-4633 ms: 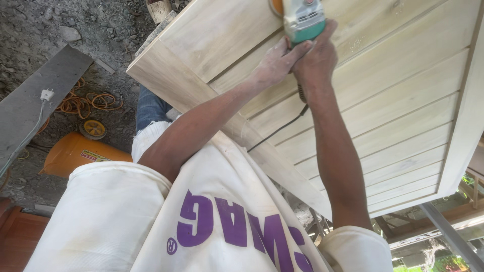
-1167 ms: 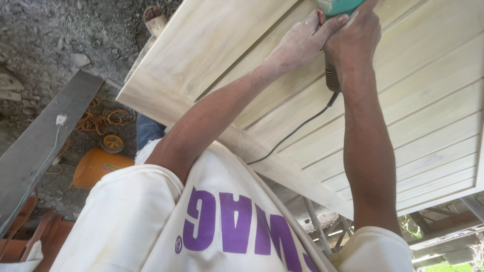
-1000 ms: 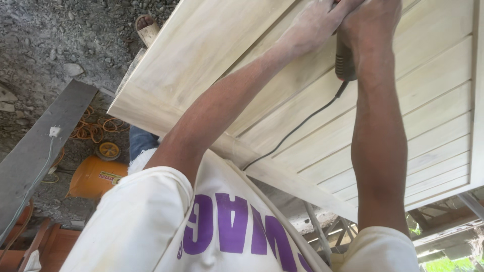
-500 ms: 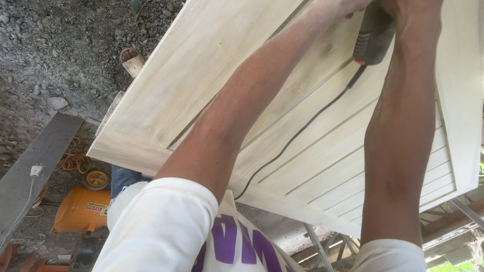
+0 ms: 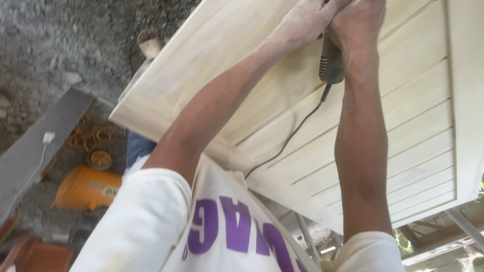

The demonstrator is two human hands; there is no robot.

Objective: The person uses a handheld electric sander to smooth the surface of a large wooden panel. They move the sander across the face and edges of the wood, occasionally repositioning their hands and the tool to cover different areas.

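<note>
Both my arms reach out over a pale wooden slatted door panel [image 5: 413,131] lying flat in front of me. My left hand [image 5: 302,22] and my right hand [image 5: 360,25] are clasped together at the top edge of the view, gripping a handheld power tool [image 5: 330,63]. Only the tool's dark handle end shows below my hands; its head is out of frame. A black cord [image 5: 290,138] runs from the handle across the panel toward my white shirt with purple lettering.
Gravel ground lies to the left with a grey plank [image 5: 35,151], an orange container [image 5: 83,189], coiled orange cord [image 5: 96,138] and a small cylinder [image 5: 151,45]. Metal stand legs [image 5: 305,236] show beneath the panel's near edge.
My hands and the tool have slid farther up the panel, so the green body seen earlier has left the frame. The view has shifted, showing more of the panel's right side.
</note>
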